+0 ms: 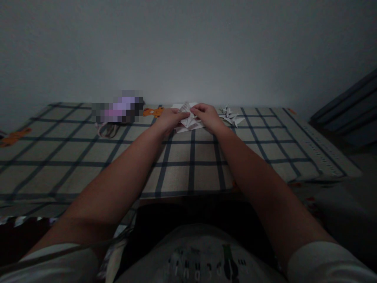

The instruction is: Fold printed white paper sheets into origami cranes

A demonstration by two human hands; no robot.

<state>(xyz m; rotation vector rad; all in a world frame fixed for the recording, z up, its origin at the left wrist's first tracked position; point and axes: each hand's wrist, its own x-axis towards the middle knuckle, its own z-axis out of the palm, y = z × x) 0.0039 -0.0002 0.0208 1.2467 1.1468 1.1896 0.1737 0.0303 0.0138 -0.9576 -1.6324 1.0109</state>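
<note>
A partly folded piece of white paper with pointed flaps is between my two hands at the far middle of the table. My left hand pinches its left side, thumb on top. On the right side, the thumb and fingertips of my right hand close on a flap of the same piece. Flat white paper lies under it on the cloth. Just right of my right hand rest several folded paper cranes, close together.
A checked tablecloth covers the table, which meets a plain wall at the back. To the left lies a blurred purple item with a looped strap. Dark slatted furniture stands beyond the right edge.
</note>
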